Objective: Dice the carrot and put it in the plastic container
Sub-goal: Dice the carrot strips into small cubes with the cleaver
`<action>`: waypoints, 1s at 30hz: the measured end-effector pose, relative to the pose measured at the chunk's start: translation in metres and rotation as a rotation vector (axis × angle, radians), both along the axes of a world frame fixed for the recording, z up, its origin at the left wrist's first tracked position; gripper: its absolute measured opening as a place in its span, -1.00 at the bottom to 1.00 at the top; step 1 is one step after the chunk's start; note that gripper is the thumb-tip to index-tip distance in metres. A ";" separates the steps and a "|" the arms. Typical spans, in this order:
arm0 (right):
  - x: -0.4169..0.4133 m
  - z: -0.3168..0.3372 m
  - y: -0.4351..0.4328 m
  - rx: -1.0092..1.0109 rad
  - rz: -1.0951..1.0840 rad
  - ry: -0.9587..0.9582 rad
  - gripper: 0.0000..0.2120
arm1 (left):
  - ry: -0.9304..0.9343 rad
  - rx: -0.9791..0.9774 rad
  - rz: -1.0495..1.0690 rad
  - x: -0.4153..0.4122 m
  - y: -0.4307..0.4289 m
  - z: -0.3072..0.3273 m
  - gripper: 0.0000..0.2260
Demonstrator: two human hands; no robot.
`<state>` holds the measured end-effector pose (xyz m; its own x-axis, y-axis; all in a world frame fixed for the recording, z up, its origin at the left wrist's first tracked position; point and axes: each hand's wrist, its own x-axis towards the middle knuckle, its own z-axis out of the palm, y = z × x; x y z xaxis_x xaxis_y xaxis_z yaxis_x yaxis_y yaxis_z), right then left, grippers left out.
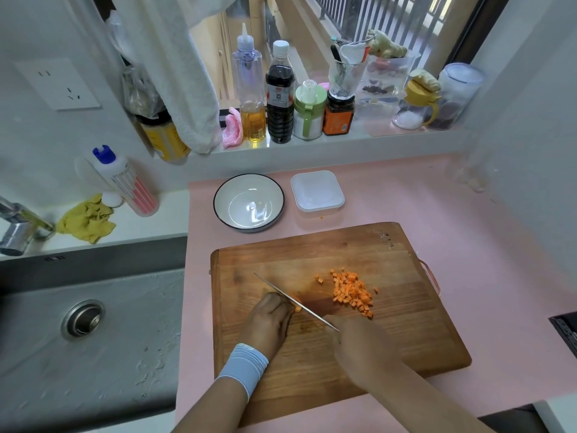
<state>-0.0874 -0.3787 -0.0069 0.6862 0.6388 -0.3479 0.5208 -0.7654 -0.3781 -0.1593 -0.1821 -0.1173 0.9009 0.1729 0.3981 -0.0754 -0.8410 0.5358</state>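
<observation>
Your left hand [271, 317] is curled over the remaining carrot piece [297, 308], pinning it to the cutting board [406, 339]. Your right hand [352, 339] is closed around the handle of the knife [293, 300], blade against that piece. The diced carrot [352, 292] lies heaped on the board, right of the blade. The plastic container [317, 192] sits lidded on the pink tabletop [468, 214] beyond the board, beside a bowl [249, 201].

No text is legible: labels on the dark sauce bottle [280, 98] and orange-labelled jar [338, 120], upper middle, and the cutting board [385, 239] stamp are all blurred.
</observation>
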 end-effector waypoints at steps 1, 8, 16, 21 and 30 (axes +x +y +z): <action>0.000 0.000 -0.001 -0.002 -0.009 0.007 -0.74 | 0.001 0.003 0.003 0.000 0.000 -0.001 -0.89; 0.002 -0.001 0.004 -0.016 -0.035 0.081 -0.77 | 0.008 0.007 0.011 0.000 0.001 -0.003 -0.91; 0.014 -0.002 0.026 0.022 -0.062 0.185 -0.76 | 0.019 0.024 0.012 -0.001 -0.001 -0.003 -0.89; 0.012 0.001 0.025 0.037 -0.047 0.185 -0.78 | 0.024 0.016 0.022 -0.002 -0.001 -0.002 -0.91; 0.003 0.007 0.008 0.008 -0.020 0.110 -0.72 | -0.020 -0.011 0.022 -0.001 -0.001 0.001 -0.95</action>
<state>-0.0846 -0.3707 0.0001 0.6564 0.6285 -0.4172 0.4607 -0.7719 -0.4381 -0.1599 -0.1829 -0.1162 0.8888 0.1966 0.4139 -0.0680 -0.8367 0.5434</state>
